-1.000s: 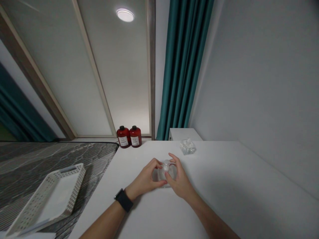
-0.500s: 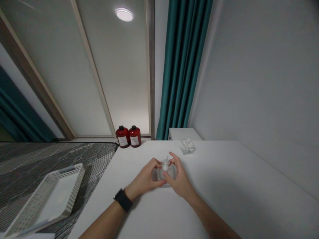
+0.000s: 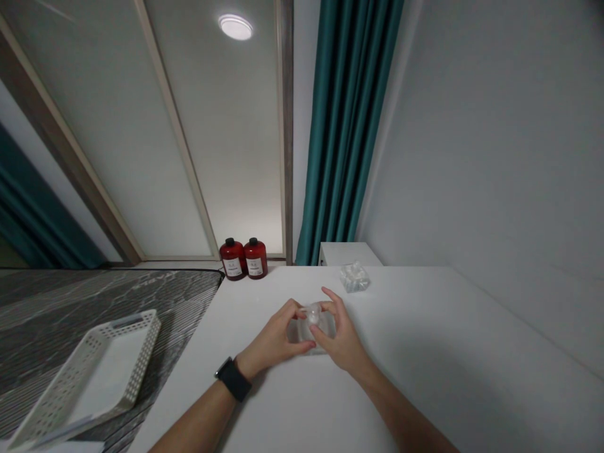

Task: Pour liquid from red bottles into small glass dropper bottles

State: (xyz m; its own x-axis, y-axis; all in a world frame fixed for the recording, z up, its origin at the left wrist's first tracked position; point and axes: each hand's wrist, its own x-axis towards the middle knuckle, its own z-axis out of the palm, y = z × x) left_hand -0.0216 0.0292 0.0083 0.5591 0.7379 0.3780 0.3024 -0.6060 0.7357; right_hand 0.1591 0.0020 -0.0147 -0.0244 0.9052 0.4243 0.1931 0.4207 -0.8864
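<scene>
A clear, squarish pump bottle (image 3: 304,332) stands on the white table between my hands. Its translucent pump head (image 3: 314,312) has a spout that points left. My left hand (image 3: 276,333), with a dark watch on the wrist, curves round the bottle's left side, thumb in front and fingers behind. With thumb and fingers, my right hand (image 3: 344,340) pinches the pump at its collar, the index finger raised. The fingers partly hide the bottle's neck and sides.
Two red bottles (image 3: 255,259) with black caps stand at the table's far left corner. A clear, crinkled-looking block (image 3: 355,277) sits near the back edge. Left of the table, a white perforated basket (image 3: 141,371) rests on a grey patterned surface. A wall (image 3: 495,189) borders the right side.
The pump's spout has turned from pointing away from me to pointing left. My right hand has shifted very slightly; the left holds its place.
</scene>
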